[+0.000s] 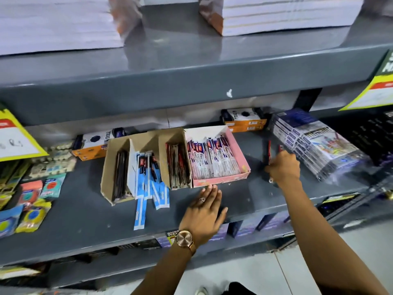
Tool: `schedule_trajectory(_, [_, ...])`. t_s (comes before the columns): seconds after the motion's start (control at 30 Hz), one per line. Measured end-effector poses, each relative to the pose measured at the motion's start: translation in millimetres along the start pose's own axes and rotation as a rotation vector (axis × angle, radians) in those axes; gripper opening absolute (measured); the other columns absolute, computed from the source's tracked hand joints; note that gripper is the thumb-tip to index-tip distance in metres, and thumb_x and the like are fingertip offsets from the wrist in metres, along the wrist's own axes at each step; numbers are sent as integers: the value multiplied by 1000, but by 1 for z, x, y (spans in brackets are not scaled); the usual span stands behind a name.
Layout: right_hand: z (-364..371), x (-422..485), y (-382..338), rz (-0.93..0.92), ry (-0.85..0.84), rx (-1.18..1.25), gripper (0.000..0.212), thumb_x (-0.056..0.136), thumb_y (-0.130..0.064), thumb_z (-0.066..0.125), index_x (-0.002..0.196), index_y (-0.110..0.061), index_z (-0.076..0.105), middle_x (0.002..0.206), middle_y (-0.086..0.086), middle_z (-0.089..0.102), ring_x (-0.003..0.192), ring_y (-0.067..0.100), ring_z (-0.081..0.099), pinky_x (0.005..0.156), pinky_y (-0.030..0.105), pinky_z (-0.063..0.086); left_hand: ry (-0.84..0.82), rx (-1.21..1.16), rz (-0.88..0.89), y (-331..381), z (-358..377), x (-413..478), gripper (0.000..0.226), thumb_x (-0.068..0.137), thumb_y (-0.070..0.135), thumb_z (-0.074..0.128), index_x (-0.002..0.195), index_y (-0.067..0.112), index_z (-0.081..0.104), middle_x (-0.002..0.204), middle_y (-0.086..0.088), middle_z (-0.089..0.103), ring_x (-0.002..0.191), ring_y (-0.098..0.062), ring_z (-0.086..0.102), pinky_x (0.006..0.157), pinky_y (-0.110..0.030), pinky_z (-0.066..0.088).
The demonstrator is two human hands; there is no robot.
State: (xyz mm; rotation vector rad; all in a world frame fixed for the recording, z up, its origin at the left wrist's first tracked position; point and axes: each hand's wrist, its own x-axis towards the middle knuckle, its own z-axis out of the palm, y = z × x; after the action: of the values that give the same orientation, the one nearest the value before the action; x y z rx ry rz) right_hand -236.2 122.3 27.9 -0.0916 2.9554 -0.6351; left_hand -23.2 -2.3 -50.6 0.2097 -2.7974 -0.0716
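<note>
I face a grey metal shelf (85,209). My left hand (204,211), with a ring and a wristwatch, lies flat on the shelf with straight fingers, its fingertips touching the front wall of a pink cardboard box (221,181) full of white pen packets. My right hand (284,167) reaches further back to the right of that box and grips a few dark and red pens (268,153). The pens stick up out of my fist.
Left of the pink box stand brown cardboard boxes (116,167) with pen packets; blue-white packets (148,184) spill forward. Orange boxes (89,147) sit behind. A wrapped stack of packs (316,145) lies right. Small packets (32,201) lie left. Paper stacks (276,15) fill the upper shelf.
</note>
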Motion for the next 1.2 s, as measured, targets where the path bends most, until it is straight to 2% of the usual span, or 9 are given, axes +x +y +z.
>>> schedule_trajectory(0.17, [-16, -13, 13, 25, -117, 468, 7, 73, -4, 75, 79, -6, 73, 85, 25, 73, 75, 35, 71, 76, 46, 61, -14, -180, -62, -1, -5, 0, 48, 94, 42, 46, 126, 9, 59, 134, -7, 57, 129, -21, 47, 102, -37, 43])
schedule_trajectory(0.3, [-29, -63, 15, -105, -508, 913, 17, 75, 7, 71, 78, -10, 72, 63, 2, 76, 54, 12, 70, 53, 22, 60, 44, -673, -256, -2, -24, 2, 39, 97, 39, 47, 128, 19, 58, 130, 0, 60, 122, -13, 54, 99, -29, 47])
schedule_trajectory(0.47, [-18, -126, 16, -109, -845, 877, 15, 78, 8, 68, 91, 0, 71, 70, 5, 74, 58, 11, 69, 59, 22, 61, 29, -1769, -767, 13, -57, 19, 40, 88, 40, 51, 110, 10, 66, 101, -12, 74, 94, -28, 69, 77, -30, 58])
schedule_trajectory(0.6, [-5, -151, 19, -53, -927, 826, 15, 78, 6, 70, 91, 0, 71, 74, 8, 74, 62, 14, 69, 58, 23, 60, -53, -1988, -866, 7, -68, 21, 34, 97, 22, 49, 116, -4, 60, 112, -27, 67, 101, -35, 67, 82, -37, 58])
schedule_trajectory(0.73, [2, -159, 18, -46, -916, 802, 13, 77, 5, 72, 83, -6, 73, 70, 5, 74, 58, 9, 69, 55, 21, 58, -57, -2018, -889, 5, -71, 15, 31, 96, 5, 48, 120, -14, 51, 115, -33, 62, 102, -38, 66, 81, -38, 58])
schedule_trajectory(0.9, [-5, -160, 1, -150, -948, 806, 13, 76, 3, 73, 86, -5, 74, 66, 1, 75, 56, 8, 68, 55, 21, 58, 72, -1917, -878, -6, -83, 5, 26, 96, 11, 49, 114, -5, 60, 112, -26, 67, 100, -34, 68, 81, -36, 58])
schedule_trajectory(1.0, [-11, -157, -29, -241, -939, 845, 16, 76, 6, 72, 86, -6, 74, 62, 0, 74, 51, 5, 65, 50, 17, 56, 295, -1538, -777, -26, -96, -16, 22, 94, 28, 55, 104, 17, 70, 100, -10, 75, 92, -24, 70, 73, -26, 58])
schedule_trajectory(1.1, [-7, -150, -71, -306, -855, 806, 22, 74, 8, 73, 95, 2, 71, 66, 2, 74, 51, 5, 67, 49, 18, 57, 525, -982, -669, -56, -102, -49, 24, 94, 34, 56, 111, 21, 68, 95, 4, 75, 85, -9, 69, 75, -26, 55])
schedule_trajectory(1.2, [7, -139, -116, -332, -706, 671, 29, 74, 11, 72, 103, 9, 67, 80, 19, 69, 54, 19, 63, 62, 36, 60, 690, -551, -675, -88, -96, -84, 25, 91, 24, 54, 112, 16, 66, 106, 4, 71, 96, -4, 65, 83, -21, 50])
